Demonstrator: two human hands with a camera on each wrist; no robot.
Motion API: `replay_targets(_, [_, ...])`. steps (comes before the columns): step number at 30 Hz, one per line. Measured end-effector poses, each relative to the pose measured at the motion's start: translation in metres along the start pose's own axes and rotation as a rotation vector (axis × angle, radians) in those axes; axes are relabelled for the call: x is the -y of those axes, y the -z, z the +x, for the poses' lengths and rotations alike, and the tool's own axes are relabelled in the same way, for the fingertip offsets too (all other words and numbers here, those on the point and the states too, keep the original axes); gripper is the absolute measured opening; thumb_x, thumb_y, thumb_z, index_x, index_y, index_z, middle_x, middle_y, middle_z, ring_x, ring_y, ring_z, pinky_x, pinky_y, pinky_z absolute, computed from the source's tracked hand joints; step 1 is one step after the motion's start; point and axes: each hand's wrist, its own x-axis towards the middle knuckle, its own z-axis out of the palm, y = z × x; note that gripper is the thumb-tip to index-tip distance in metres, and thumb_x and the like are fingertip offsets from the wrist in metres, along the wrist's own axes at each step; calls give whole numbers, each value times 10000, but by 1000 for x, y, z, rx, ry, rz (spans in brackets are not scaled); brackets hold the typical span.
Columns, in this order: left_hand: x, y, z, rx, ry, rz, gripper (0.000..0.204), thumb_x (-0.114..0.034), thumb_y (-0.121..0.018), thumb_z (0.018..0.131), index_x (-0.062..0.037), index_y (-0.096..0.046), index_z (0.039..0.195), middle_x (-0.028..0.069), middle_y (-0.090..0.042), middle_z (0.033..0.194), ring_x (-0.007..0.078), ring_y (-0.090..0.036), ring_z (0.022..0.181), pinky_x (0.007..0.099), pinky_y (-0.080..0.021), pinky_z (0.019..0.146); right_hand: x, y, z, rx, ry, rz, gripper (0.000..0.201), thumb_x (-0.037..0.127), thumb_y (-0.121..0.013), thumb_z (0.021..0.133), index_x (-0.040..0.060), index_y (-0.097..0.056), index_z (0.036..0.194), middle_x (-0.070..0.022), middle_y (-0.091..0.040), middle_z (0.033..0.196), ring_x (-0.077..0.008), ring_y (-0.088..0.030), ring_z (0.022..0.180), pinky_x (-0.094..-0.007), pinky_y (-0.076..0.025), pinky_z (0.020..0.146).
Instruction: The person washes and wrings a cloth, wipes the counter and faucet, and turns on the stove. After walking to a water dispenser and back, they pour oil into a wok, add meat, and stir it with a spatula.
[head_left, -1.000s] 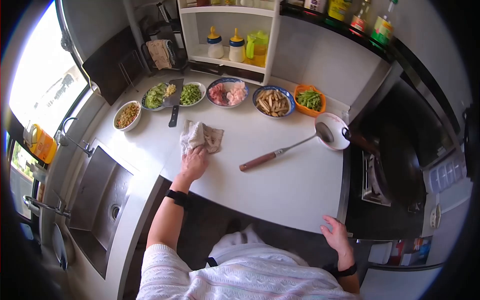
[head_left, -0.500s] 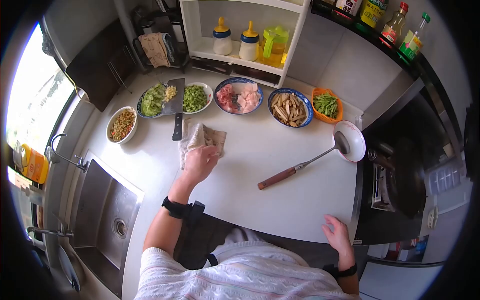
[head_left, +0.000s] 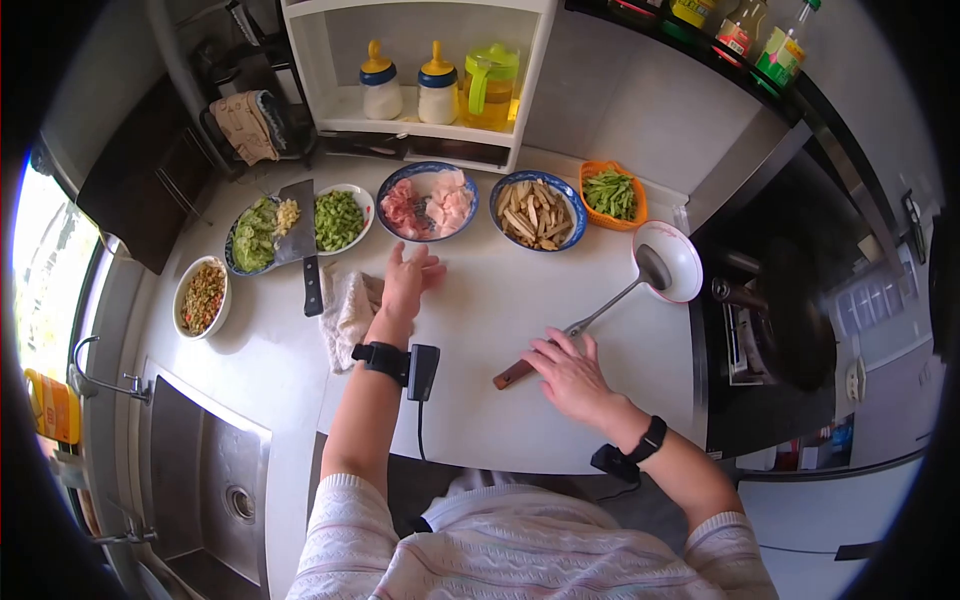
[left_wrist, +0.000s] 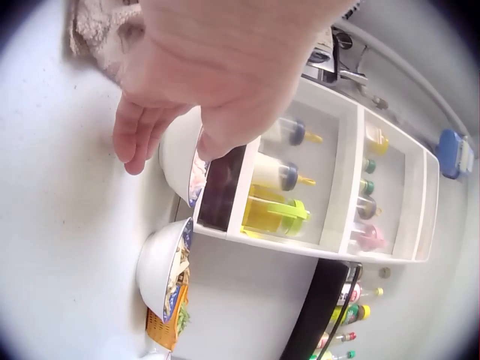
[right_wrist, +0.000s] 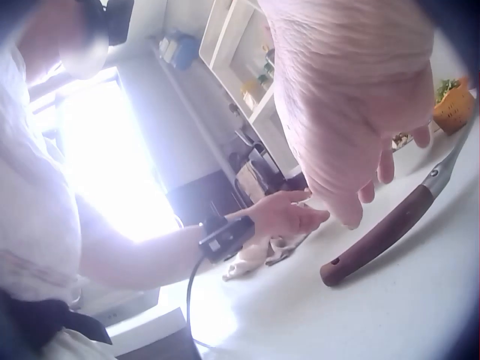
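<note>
My left hand [head_left: 407, 283] is raised over the counter just in front of the blue-rimmed bowl [left_wrist: 175, 161] of sliced raw meat [head_left: 447, 205], its fingers extended and holding nothing. Beside that wrist lies a crumpled cloth [head_left: 345, 312]. My right hand [head_left: 575, 380] hovers over the ladle [head_left: 612, 303], fingers spread above its wooden handle [right_wrist: 382, 234]; the right wrist view shows the handle lying on the counter outside the fingers. The ladle's metal head [head_left: 652, 268] rests in a white bowl [head_left: 687, 260] with a red-patterned rim.
A cleaver [head_left: 311, 285] lies across plates of chopped greens [head_left: 340, 220], near a bowl of diced mix [head_left: 202, 297]. Sliced mushrooms [head_left: 537, 214] and an orange basket [head_left: 640, 200] of green pieces stand farther right. The sink [head_left: 225, 470] is left, the wok [head_left: 795, 340] right.
My left hand has let go of the cloth and moved up and right toward the meat bowl. My right hand has come from the counter's front edge up to the ladle handle.
</note>
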Motion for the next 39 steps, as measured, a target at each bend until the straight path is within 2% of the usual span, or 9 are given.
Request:
replay_targets(5, [3,-9,33,-14,-1,-56,344,-190,-558,865,-55,-423,1151,166,-582,945,250,-633,754,335,-525,612,-13,-19,14,44,-74,-109,367,88,-437,839,141,-514,1193,-59,-492,1225,-280,-326,1273,-654,-153,991])
replay_targets(8, [3,-8,43,49,-37,-95,299,-96,-520,826,-13,-451,1105,166,-582,949,240,-628,717,333,-521,559,-17,-22,16,84,-117,-110,364,88,-410,851,145,-514,1195,-53,-495,1218,-275,-324,1275,-659,-141,997])
replay_targets(10, [4,-9,47,28,-53,-93,266,-79,-504,815,-15,-479,1072,146,-592,924,237,-628,704,332,-524,557,-18,-28,15,54,-95,-136,436,87,-576,757,163,-523,1184,-27,-492,1230,-268,-344,1261,-639,-159,982])
replay_targets(14, [7,-11,36,-71,-72,-132,246,-85,-486,827,47,-525,1032,155,-621,906,266,-645,719,356,-548,614,-15,-30,10,-21,-78,-137,422,89,-576,757,155,-531,1172,-30,-492,1229,-264,-341,1262,-638,-162,982])
replay_targets(22, [27,3,-53,19,36,-85,288,-92,-507,823,6,-513,1094,121,-618,922,215,-636,702,315,-542,608,-22,-33,13,-67,-41,-102,271,107,-446,836,126,-566,1079,-46,-531,1132,-255,-395,1188,-663,-163,986])
replay_targets(29, [39,0,-129,104,102,-26,251,-76,-538,826,4,-519,1063,132,-628,892,223,-646,672,317,-548,585,-23,-29,-9,-130,95,-157,133,130,-484,799,113,-614,824,-46,-545,904,-220,-451,1062,-622,-184,986])
replay_targets(33, [49,2,-158,120,114,-29,228,-78,-530,849,3,-501,1060,137,-633,860,228,-651,674,315,-547,588,-24,-6,-37,-169,153,-97,114,117,-509,780,116,-611,833,-31,-550,923,-217,-448,1073,-621,-188,972])
replay_targets(36, [45,16,-174,139,62,45,382,-106,-542,866,24,-417,1202,149,-631,881,234,-652,685,304,-540,578,-29,-8,-51,-212,161,-53,114,113,-517,773,116,-608,841,-23,-559,958,-218,-439,1103,-626,-182,970])
replay_targets(39, [18,32,-199,48,-14,245,681,-134,-570,870,31,-156,1385,165,-629,883,241,-653,697,295,-532,576,-33,-11,-64,-170,159,-52,154,110,-526,767,131,-621,886,-30,-563,1031,-237,-407,1166,-624,-165,982])
